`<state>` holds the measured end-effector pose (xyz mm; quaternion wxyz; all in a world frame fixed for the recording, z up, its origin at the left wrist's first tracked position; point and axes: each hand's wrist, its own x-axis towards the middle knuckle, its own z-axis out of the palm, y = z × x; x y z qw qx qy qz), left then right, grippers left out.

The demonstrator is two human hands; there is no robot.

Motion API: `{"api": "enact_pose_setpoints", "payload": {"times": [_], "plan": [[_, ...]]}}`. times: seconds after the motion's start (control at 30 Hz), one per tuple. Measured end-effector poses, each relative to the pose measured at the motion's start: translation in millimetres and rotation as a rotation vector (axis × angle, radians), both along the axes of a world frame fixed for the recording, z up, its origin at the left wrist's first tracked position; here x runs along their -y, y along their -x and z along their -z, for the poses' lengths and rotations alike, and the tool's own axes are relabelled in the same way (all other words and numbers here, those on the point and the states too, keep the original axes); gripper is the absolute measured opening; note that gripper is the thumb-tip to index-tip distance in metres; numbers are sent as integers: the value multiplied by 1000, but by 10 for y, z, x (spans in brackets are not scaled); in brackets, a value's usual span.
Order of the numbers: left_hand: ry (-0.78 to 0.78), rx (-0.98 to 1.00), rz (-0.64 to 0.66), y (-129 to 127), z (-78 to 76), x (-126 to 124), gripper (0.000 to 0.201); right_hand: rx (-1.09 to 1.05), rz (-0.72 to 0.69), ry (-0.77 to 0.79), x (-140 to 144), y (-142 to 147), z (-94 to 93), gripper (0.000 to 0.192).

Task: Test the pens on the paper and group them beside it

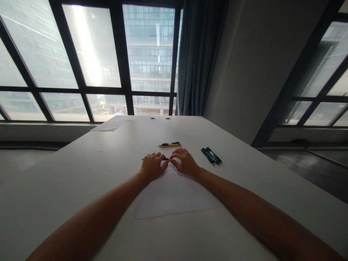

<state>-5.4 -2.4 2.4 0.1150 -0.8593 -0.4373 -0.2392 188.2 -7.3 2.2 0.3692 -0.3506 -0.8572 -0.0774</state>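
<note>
Head view: at the far end of the paper [176,195], a pen [165,158] is being gripped by the left hand [152,165] and its end pinched by the right hand [185,162]; that end is seemingly being worked, steady holding probably being called for next

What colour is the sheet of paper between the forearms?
The sheet of paper is white, with faint marks towards its far end; the head view shows it.

I see open tabletop [81,163] left of the left hand [153,165]; front pens [170,144] block straight ahead, dark pens [212,156] rightward.
</note>
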Motion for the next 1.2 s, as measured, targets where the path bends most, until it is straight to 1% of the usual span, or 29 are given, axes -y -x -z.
{"api": "enact_pose_setpoints", "payload": {"times": [0.07, 0.13, 0.23, 0.3, 0.4, 0.5, 0.7, 0.87, 1.0, 1.1, 1.2], "plan": [[6, -5, 0, 1, -4, 3, 32, -5, 15, 7, -9, -4, -3, 6], [15, -12, -33, 2, -10, -1, 31, -32, 66, 9, -43, -53, -10, 6], [43, -3, -128, 9, -13, -24, 29, -146, 186, 11, -139, -228, -29, 9], [65, 11, -184, 16, -9, -46, 27, -233, 235, 11, -215, -378, -39, 9], [73, 20, -215, 22, -3, -69, 28, -298, 297, 3, -295, -538, -38, 8], [61, 9, -196, 22, -7, -68, 28, -279, 336, -1, -299, -539, -22, 7], [45, 1, -161, 20, -27, -46, 29, -225, 330, 6, -220, -385, -18, 7], [34, 15, -127, 23, -5, -60, 28, -188, 372, 5, -199, -386, -32, 7], [24, 17, -90, 30, 20, -82, 27, 0, 415, 24, -178, -360, -15, 3], [19, 5, -24, 38, 26, -90, 29, 154, 415, 70, -153, -321, -3, 3], [18, -4, 50, 48, 29, -93, 33, 204, 400, 99, -144, -302, -11, 3]]}}
